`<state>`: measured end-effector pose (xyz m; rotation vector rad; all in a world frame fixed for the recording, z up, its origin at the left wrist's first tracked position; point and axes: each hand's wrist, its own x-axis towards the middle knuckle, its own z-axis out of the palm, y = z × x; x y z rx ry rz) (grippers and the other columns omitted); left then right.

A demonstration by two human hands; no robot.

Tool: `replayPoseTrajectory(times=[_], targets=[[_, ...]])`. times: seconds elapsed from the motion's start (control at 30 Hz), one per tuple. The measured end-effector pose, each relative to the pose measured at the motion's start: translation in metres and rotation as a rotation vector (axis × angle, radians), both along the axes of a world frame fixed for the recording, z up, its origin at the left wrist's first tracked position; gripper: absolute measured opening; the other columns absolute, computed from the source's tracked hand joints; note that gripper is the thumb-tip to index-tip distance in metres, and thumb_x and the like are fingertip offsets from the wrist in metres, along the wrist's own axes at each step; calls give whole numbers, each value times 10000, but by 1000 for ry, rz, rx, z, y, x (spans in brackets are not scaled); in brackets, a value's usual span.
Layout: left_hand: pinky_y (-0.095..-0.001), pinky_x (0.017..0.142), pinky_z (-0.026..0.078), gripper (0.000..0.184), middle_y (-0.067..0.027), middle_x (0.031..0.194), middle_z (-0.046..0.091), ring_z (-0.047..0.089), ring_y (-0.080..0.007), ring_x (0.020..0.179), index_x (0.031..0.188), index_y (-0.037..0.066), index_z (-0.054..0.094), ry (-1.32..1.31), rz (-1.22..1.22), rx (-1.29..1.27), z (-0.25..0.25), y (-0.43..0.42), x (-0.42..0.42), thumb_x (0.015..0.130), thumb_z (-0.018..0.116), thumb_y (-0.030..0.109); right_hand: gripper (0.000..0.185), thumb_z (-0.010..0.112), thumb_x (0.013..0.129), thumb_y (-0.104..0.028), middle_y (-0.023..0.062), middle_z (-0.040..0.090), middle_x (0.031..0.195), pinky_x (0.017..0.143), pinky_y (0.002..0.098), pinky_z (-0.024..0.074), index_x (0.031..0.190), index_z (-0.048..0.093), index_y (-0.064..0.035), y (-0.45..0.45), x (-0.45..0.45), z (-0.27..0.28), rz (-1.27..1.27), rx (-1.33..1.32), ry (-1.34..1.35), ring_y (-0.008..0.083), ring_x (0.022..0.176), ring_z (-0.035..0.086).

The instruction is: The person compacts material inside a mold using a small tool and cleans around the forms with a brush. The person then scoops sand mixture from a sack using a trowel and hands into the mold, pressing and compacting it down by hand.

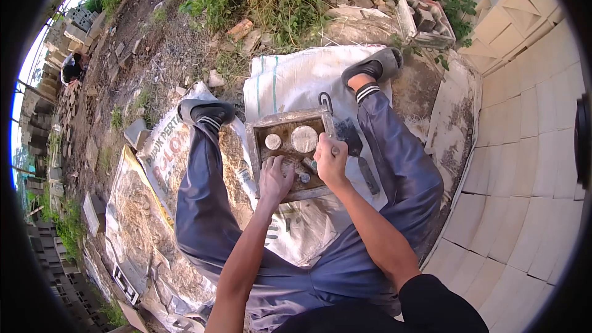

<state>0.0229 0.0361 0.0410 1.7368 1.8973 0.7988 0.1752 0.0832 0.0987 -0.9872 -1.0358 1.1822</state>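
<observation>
A square wooden box frame (251, 148) lies on a white sack between the person's legs. Inside it are a large round pale disc (304, 139), a smaller round disc (273, 142) and some small pieces near the bottom. My left hand (275, 179) rests over the lower left of the box with its fingers bent; what it touches is hidden. At the right side of the box, my right hand (331, 159) is closed in a fist around something I cannot make out. A trowel with a dark blade (350, 138) lies just right of the box, its handle pointing down.
White sacks (290, 80) lie under and around the box. Pale blocks (493, 172) are stacked as a wall on the right. A second box (425, 21) holding rubble stands at the upper right. Another person (73, 69) is far off at the upper left.
</observation>
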Motion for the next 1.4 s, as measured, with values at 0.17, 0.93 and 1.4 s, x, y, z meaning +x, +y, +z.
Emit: replayPoseTrajectory(times=[0.17, 0.93, 1.4], targets=[[-376, 826, 504, 372, -198, 967, 689, 635, -349, 958, 1182, -9, 587, -478, -15, -258, -1, 15, -8, 838, 543, 126, 440, 465, 964, -134, -35, 342, 491, 396, 261, 214, 543, 344, -91, -18, 2, 33, -122, 72, 72, 55, 418, 290], [-439, 873, 454, 196, -172, 913, 640, 571, -368, 940, 889, 20, 653, -7, -106, -190, -6, 12, -6, 825, 542, 169, 478, 424, 984, -124, -15, 344, 509, 422, 274, 197, 527, 299, -62, 1, -7, 21, -17, 17, -239, 59, 452, 296], [-437, 797, 486, 206, -200, 940, 638, 606, -376, 890, 1040, 6, 587, -41, 95, 128, -28, 4, 1, 879, 496, 97, 474, 457, 966, -168, -50, 283, 494, 404, 269, 175, 536, 266, -106, -16, -16, -8, -16, 140, -114, 51, 413, 227]])
